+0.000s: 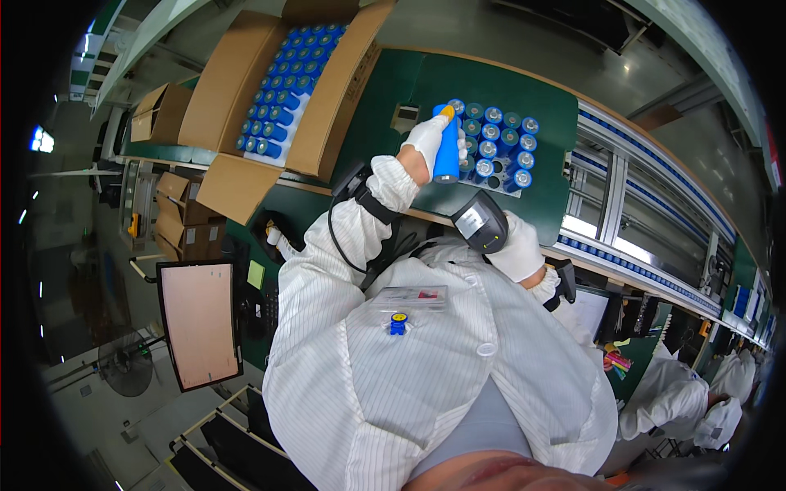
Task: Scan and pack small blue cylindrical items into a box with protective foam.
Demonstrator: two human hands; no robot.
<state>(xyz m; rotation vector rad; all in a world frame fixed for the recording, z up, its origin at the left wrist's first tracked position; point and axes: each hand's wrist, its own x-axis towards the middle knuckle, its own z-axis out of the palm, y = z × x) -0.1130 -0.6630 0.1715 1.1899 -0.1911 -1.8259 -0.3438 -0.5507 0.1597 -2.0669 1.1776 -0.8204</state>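
Observation:
My left hand (425,142), in a white glove with a yellow fingertip, is closed around a blue cylindrical battery cell (447,162) tilted over the green table. My right hand (521,252), also gloved in white, grips a dark handheld barcode scanner (481,224), whose head is just below the held cell. Right beside my left hand, rows of upright blue battery cells (489,150) stand in a pale holed tray (496,185); my left hand covers part of the nearest row.
An open cardboard box (326,106) full of blue cells stands at the left. Smaller cartons (187,214) sit further left, above a monitor (199,323). A roller conveyor (616,192) runs along the table's right side. People in white coats (667,399) are at the lower right.

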